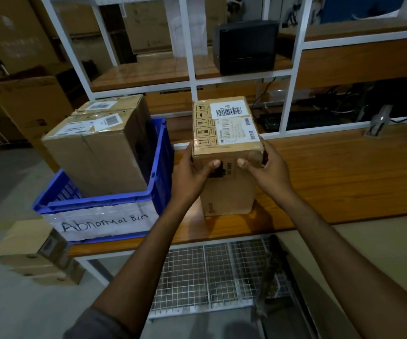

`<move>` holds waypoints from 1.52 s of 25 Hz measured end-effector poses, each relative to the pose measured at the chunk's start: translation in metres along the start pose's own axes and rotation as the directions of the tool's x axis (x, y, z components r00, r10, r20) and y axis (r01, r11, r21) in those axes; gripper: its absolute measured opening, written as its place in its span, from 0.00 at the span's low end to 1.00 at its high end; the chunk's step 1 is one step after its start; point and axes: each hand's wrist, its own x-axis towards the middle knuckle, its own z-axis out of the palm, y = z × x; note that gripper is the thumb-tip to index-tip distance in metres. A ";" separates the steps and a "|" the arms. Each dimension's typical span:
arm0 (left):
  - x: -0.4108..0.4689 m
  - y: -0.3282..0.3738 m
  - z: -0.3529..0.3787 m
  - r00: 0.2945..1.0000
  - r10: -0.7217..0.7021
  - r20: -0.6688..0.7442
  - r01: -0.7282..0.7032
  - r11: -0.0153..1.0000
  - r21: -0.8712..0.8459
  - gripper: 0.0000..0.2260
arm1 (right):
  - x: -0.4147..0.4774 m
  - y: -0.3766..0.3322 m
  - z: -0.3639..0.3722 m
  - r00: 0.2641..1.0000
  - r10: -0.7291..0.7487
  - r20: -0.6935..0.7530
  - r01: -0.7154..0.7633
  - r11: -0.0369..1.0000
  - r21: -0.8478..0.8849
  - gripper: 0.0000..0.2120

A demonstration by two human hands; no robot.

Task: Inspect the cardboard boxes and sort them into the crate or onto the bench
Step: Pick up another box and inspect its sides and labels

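A tall cardboard box (225, 133) with barcode labels on its top stands upright on the wooden bench (344, 172). My left hand (192, 172) grips its left side and my right hand (268, 167) grips its right side, thumbs on the near face. To the left, a blue crate (158, 167) labelled "Abnormal Bin" sits on the bench end. It holds two cardboard boxes: a creased one (99, 152) in front and another (114, 104) behind it.
A white frame (192, 79) with shelves rises behind the bench, carrying a black device (246, 47); a keyboard (295, 119) lies lower right. Stacked cardboard boxes (31, 253) sit on the floor at left. A wire mesh shelf (212, 275) lies under the bench.
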 end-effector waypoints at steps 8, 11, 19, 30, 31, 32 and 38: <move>0.019 0.021 -0.022 0.994 0.016 0.106 -0.021 0.999 0.044 0.35 | 0.025 -0.017 -0.015 0.995 0.005 -0.103 -0.001 0.999 0.043 0.32; 0.025 0.020 -0.015 0.996 -0.004 0.086 0.000 0.999 0.048 0.37 | 0.034 -0.017 -0.007 0.998 0.052 0.032 -0.052 0.999 -0.004 0.38; 0.032 0.016 -0.003 0.989 -0.102 0.110 0.094 0.992 0.080 0.40 | 0.039 0.001 0.003 0.982 0.187 0.029 -0.187 0.982 -0.001 0.37; 0.043 0.000 0.002 0.887 -0.291 0.357 0.311 0.950 0.004 0.42 | 0.042 0.012 0.001 0.917 0.336 0.213 -0.350 0.936 0.030 0.31; 0.041 -0.002 0.001 0.864 -0.318 0.390 0.341 0.940 0.009 0.43 | 0.038 0.013 0.004 0.915 0.331 0.229 -0.347 0.937 0.032 0.30; 0.039 -0.005 0.000 0.859 -0.327 0.395 0.349 0.937 0.016 0.42 | 0.036 0.014 0.008 0.920 0.321 0.226 -0.336 0.941 0.032 0.32; 0.023 -0.023 -0.010 0.840 -0.204 0.503 0.224 0.974 0.020 0.44 | 0.019 0.024 -0.003 0.892 0.224 0.393 -0.205 0.975 -0.089 0.58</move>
